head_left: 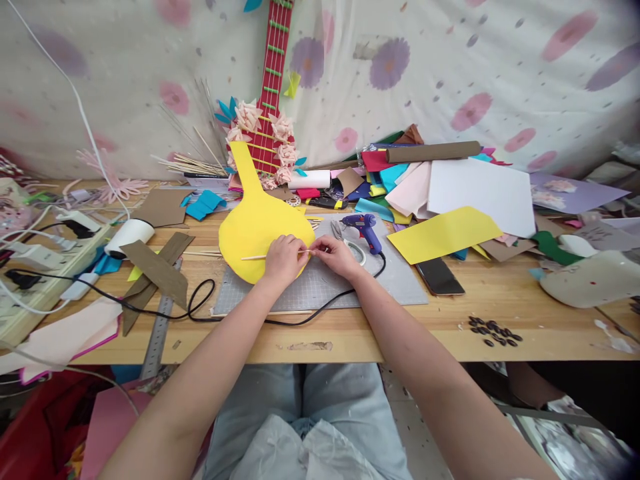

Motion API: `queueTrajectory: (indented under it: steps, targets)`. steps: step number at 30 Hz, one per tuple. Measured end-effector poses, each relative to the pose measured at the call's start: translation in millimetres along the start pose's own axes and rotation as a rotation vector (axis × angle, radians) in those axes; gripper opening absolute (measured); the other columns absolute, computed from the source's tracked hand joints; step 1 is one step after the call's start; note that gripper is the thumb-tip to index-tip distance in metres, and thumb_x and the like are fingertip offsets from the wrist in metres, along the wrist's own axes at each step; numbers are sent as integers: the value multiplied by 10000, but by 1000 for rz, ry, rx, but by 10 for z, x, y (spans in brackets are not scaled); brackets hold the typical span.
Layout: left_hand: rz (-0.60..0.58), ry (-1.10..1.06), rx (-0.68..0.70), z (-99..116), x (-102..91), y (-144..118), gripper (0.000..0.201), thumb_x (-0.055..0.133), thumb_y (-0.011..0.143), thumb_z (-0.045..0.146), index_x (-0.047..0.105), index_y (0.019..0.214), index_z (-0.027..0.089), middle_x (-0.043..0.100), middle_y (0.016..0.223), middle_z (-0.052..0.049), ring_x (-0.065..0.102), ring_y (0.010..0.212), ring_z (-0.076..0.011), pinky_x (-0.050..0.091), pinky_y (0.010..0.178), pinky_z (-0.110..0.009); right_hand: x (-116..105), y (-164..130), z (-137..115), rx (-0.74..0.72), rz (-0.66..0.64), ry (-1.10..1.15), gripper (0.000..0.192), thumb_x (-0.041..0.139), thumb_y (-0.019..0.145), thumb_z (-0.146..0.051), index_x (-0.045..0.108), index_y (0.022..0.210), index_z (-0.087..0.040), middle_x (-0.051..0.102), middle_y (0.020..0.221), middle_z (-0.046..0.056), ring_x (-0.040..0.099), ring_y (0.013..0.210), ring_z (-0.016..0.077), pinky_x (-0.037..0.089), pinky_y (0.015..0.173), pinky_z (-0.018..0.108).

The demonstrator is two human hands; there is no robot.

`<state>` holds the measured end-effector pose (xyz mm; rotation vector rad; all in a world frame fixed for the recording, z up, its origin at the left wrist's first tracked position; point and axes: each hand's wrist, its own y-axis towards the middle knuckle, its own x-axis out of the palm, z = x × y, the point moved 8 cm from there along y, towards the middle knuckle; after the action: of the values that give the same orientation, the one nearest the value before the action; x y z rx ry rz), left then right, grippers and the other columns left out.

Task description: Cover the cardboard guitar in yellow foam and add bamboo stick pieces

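A thin wooden stick [253, 258] lies in my left hand [287, 259], whose fingers are closed around it above a yellow guitar-shaped cutout [250, 227]. At the stick's right end, my right hand [333, 255] pinches with its thumb and fingertips; the two hands' fingertips almost meet. Beneath them the yellow cutout rests partly on a grey cutting mat [400, 287]. Just beyond my right hand are scissors [355, 250] and a blue glue gun [367, 230]. Part of the stick is hidden by my left fingers.
A red decorated paper guitar [273, 87] leans at the back. Coloured sheets pile up right of it, with a yellow sheet [445, 233] in front. A phone [440, 277] and several black beads [495, 331] lie to the right. The black cord [305, 322] crosses before my hands; a power strip [55, 270] stands left.
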<state>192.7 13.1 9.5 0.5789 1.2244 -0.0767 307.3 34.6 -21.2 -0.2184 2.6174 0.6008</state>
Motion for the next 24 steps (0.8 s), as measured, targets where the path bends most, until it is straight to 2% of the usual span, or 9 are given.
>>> queueTrajectory:
  steps: [11, 17, 20, 24]
  targets:
    - [1, 42, 18, 17, 6, 2, 139, 509, 816, 259, 621, 820, 176, 623, 873, -67, 537, 893, -220, 395, 794, -353, 1, -2, -12, -14, 12, 12, 156, 595, 734, -336, 622, 748, -184, 582, 753, 12, 511, 707, 127, 402, 647, 260]
    - [-5, 28, 10, 12, -7, 23, 134, 506, 814, 259, 610, 828, 177, 623, 876, -70, 554, 896, -215, 408, 784, -335, -16, -12, -52, -8, 43, 13, 187, 591, 740, -372, 636, 754, -191, 596, 767, 15, 512, 676, 119, 416, 629, 258]
    - [-22, -1, -49, -26, -62, 42, 129, 493, 819, 244, 603, 845, 182, 625, 902, -64, 567, 896, -200, 419, 750, -312, -130, -14, -81, 20, 106, -19, 201, 595, 736, -371, 645, 823, -198, 632, 832, 27, 529, 677, 123, 432, 628, 265]
    - [-36, -45, -131, -116, -188, 57, 117, 493, 815, 227, 598, 844, 185, 629, 927, -48, 576, 892, -183, 424, 717, -293, -446, -42, -75, 118, 268, -180, 189, 577, 740, -317, 649, 869, -200, 650, 817, 40, 541, 661, 141, 438, 644, 299]
